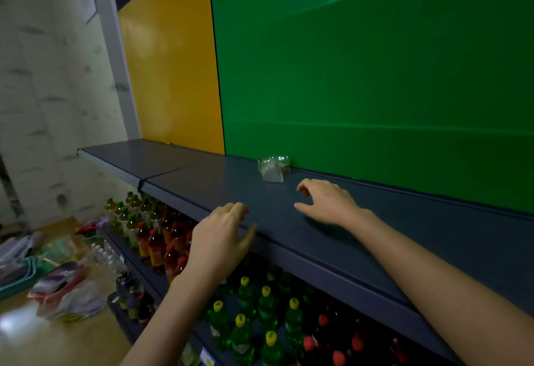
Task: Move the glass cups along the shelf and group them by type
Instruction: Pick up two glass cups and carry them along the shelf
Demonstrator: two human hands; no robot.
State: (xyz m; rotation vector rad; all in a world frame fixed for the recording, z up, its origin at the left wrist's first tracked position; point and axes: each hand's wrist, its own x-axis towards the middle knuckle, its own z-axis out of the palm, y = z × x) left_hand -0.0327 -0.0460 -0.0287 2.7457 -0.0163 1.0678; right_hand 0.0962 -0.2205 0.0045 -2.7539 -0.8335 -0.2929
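Along the dark grey shelf, toward twelve o'clock from the hands and against the green back panel, sits a small cluster of clear glass cups; blur makes it hard to count them, though there seem to be two or three, one perhaps tipped on its side. The right hand hovers over the shelf just short of the cups, at about five o'clock from them, palm down, fingers spread and curled loosely, holding nothing and not touching the glass. The left hand lies at about seven o'clock from the cups, over the shelf's front edge, fingers relaxed and slightly bent, also empty. A yellow panel adjoins the green one at ten o'clock. Below the shelf, lower tiers carry green bottles with yellow caps and amber bottles with red caps. At eight o'clock on the wooden floor lie packaged goods and a teal basket.
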